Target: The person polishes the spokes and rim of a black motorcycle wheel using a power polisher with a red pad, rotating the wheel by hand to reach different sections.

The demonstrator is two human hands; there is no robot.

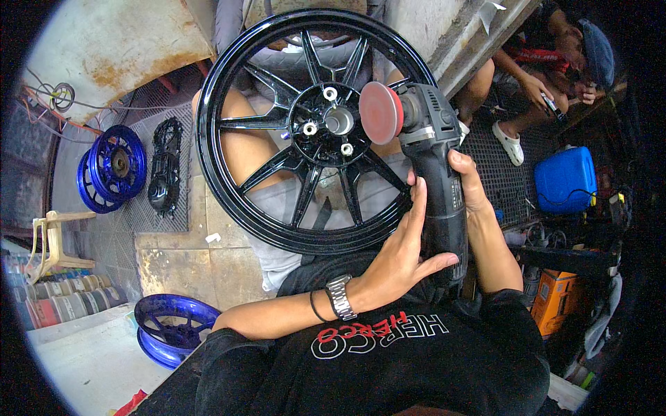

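Note:
A glossy black spoked motorcycle wheel rim [308, 205] rests across my thighs, its hub facing up. Over its right side is a black angle grinder-type power tool [442, 208] with a round red pad [379, 113] on its head. My right hand [468, 179] is wrapped around the tool's body from the right, thumb on top. From the left, my left hand [398, 249] lies along the body with straight fingers, its thumb across the lower part. The pad sits tilted beside the hub; whether it touches the rim I cannot tell.
Blue wheel rims [117, 164] and a black engine cover [165, 171] lie at left; another blue rim [174, 327] is lower left. A person [536, 88] sits at upper right holding a small object. A blue jerrycan [566, 179] and an orange box [552, 301] stand at right.

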